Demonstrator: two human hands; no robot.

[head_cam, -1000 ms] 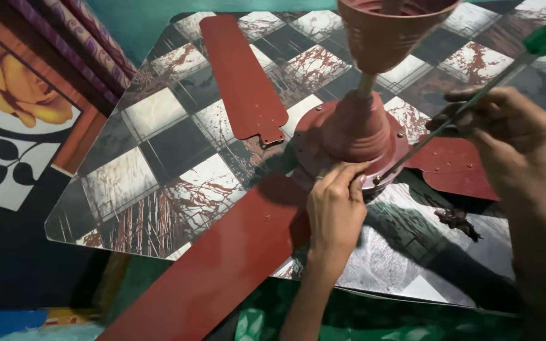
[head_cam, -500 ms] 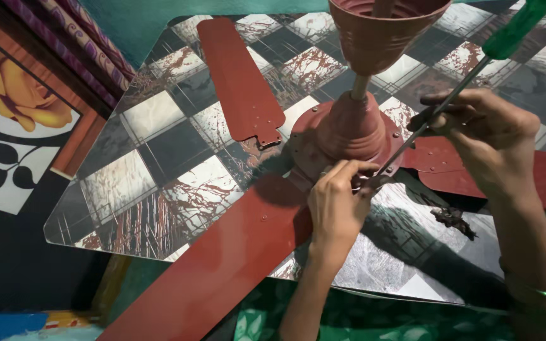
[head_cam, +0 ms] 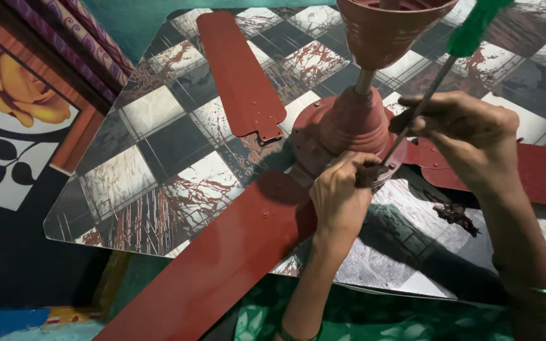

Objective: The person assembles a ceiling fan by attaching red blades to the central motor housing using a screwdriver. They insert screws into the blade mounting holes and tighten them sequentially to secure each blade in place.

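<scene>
Your left hand (head_cam: 341, 196) rests on the rim of the red fan motor (head_cam: 342, 129), with its fingers (head_cam: 352, 165) curled down against the edge, just beside the metal tip of the screwdriver (head_cam: 440, 72). Whether these fingers pinch something small there, you cannot tell. Your right hand (head_cam: 469, 136) is closed around the thin shaft of the screwdriver, and the green handle stands up and away from the fingers, tilted toward the far right. The motor sits on the checkered table (head_cam: 159, 145). One red blade (head_cam: 222, 259) runs from under your left hand toward the near edge, another blade (head_cam: 241, 76) lies loose beyond your fingers on the left, and a third blade (head_cam: 538, 173) passes under your right hand.
</scene>
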